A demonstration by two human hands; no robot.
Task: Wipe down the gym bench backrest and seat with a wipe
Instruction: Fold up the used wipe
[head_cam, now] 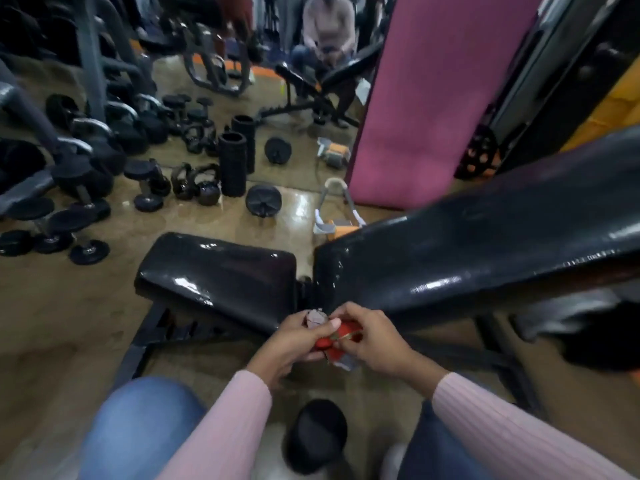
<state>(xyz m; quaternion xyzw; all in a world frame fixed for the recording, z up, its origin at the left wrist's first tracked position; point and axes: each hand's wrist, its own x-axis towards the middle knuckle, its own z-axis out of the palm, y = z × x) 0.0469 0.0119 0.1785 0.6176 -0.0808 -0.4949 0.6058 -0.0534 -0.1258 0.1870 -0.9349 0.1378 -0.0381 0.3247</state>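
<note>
A black padded gym bench stands in front of me, its seat point(221, 271) to the left and its inclined backrest point(485, 251) rising to the right. Just in front of the gap between the two pads, my left hand point(291, 344) grips a small red wipe packet point(337, 341), with a grey torn edge or wipe showing at its top. My right hand point(374, 337) pinches the packet from the right side. Both hands are held above the bench frame, not touching the pads.
Dumbbells point(86, 206), kettlebells point(197, 187) and foam rollers point(232, 164) crowd the floor at the left. A pink mat point(433, 98) leans upright behind the backrest beside a mirror. A round black object point(317, 434) lies between my knees. A person sits reflected far back.
</note>
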